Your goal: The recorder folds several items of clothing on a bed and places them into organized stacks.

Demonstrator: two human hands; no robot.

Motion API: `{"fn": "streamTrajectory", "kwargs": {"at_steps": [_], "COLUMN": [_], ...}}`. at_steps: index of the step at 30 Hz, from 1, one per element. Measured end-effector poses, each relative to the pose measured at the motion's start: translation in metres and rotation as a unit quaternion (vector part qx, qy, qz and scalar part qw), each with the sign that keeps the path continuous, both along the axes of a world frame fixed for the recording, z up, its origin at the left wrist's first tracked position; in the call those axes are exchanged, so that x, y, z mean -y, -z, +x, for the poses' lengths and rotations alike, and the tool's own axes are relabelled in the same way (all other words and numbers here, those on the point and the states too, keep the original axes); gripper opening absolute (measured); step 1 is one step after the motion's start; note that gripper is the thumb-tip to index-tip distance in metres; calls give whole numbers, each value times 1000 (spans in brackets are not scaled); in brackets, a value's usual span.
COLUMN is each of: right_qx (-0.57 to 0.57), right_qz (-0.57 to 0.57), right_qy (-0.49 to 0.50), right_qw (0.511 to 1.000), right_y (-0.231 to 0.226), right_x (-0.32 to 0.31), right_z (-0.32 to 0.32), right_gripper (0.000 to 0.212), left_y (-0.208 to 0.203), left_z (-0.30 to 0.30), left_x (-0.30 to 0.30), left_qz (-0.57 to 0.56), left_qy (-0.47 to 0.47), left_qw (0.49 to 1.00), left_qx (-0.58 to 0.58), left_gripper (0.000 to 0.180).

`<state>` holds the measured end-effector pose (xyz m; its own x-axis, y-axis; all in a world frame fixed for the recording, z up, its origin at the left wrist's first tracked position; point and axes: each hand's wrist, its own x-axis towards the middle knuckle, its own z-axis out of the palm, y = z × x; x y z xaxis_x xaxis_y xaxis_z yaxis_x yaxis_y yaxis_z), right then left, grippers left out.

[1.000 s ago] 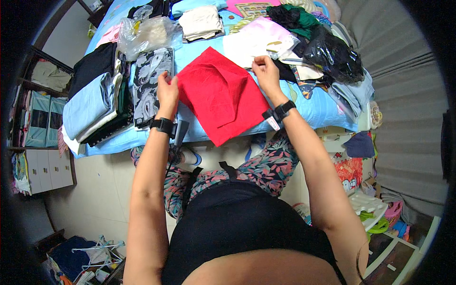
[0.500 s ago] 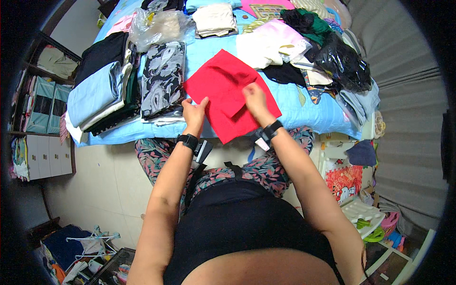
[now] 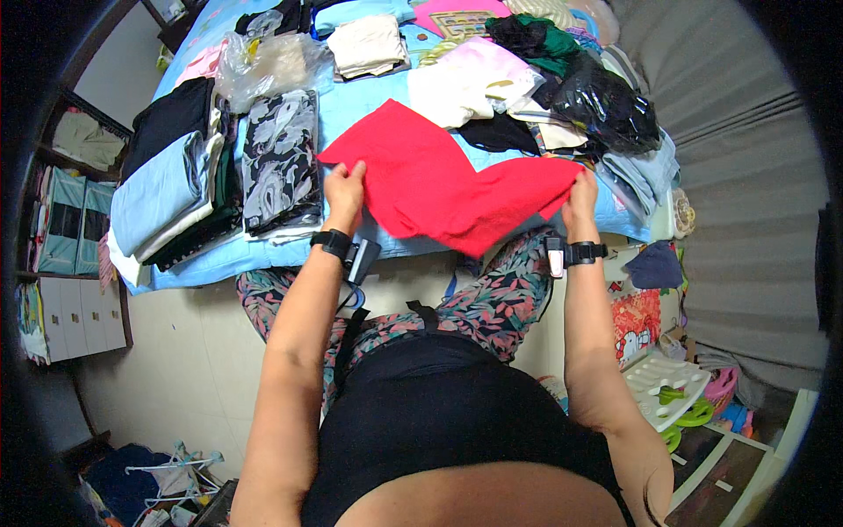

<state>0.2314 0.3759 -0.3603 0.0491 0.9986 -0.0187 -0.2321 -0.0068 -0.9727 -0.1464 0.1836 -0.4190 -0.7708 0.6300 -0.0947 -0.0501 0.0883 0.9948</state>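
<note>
A plain red cloth (image 3: 439,180) is spread between my hands over the near edge of the bed, with a deep dip in its far edge. My left hand (image 3: 345,189) pinches its left side, thumb on top. Further right, my right hand (image 3: 580,198) grips a pulled-out corner, fingers closed round it. Just left of the cloth lies a folded black, grey and white patterned garment (image 3: 279,158). What kind of item the red cloth is, I cannot make out.
Stacked folded clothes (image 3: 162,189) fill the bed's left side. Clear plastic bags (image 3: 272,66) and beige folded clothes (image 3: 369,46) lie farther back. A loose heap with a black plastic bag (image 3: 606,101) is at right. Drawers (image 3: 83,316) stand left, a grey curtain (image 3: 738,167) hangs right.
My right hand has moved right with a corner of the red cloth, unfolding it from a squarish shape into a wider one. The whole view has shifted slightly.
</note>
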Motion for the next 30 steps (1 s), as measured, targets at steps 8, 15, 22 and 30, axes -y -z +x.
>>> {"fn": "streamTrajectory", "kwargs": {"at_steps": [8,15,22,30], "right_qx": [-36,-115,-168,-186], "right_qz": [-9,-88,-93,-59], "right_qy": [117,-46,-70,-129], "right_qw": [992,988,979,972], "right_y": [-5,-11,-59,-63], "right_x": [6,25,41,43], "right_z": [66,33,15,35], "right_gripper": [24,24,21,25], "left_y": [-84,-64,-9,21], "left_z": [-76,-7,52,25], "left_x": [0,24,42,4], "left_qz": [200,-50,-120,-32], "left_qy": [-43,-61,29,38], "left_qw": [973,968,973,941], "left_qx": [105,-239,-194,335], "left_gripper": [17,63,55,57]}}
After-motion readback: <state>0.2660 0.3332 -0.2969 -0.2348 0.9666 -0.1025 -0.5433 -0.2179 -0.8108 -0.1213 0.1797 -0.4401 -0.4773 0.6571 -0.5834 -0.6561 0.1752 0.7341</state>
